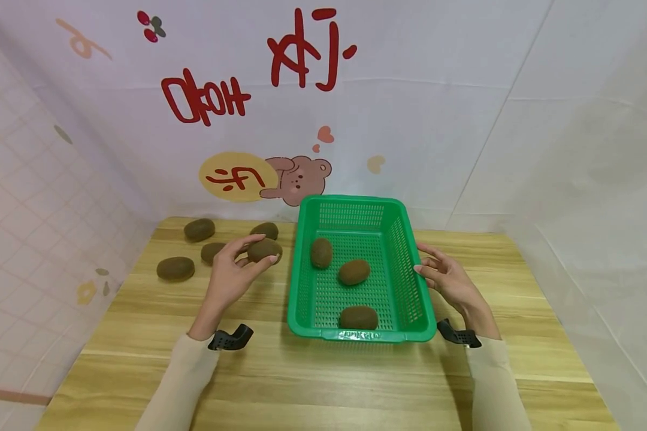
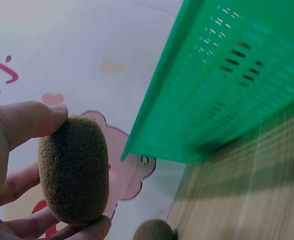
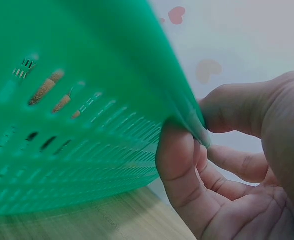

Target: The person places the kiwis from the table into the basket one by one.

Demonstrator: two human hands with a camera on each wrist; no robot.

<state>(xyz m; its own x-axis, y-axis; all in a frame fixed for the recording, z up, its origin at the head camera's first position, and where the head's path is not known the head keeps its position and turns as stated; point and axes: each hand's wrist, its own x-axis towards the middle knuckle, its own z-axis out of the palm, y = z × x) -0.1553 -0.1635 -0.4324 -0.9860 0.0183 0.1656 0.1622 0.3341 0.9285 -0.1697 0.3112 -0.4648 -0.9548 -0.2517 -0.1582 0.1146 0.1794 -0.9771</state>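
The left hand (image 1: pixel 233 276) has its fingers clamped round a kiwifruit (image 1: pixel 264 251), held above the desk (image 1: pixel 264 383) just left of the green plastic basket (image 1: pixel 350 214), while the right hand (image 1: pixel 452 284) pinches the basket's right rim. Three kiwifruits (image 1: pixel 354 272) lie inside the basket; four others (image 1: pixel 175 269) rest on the desk's left part.
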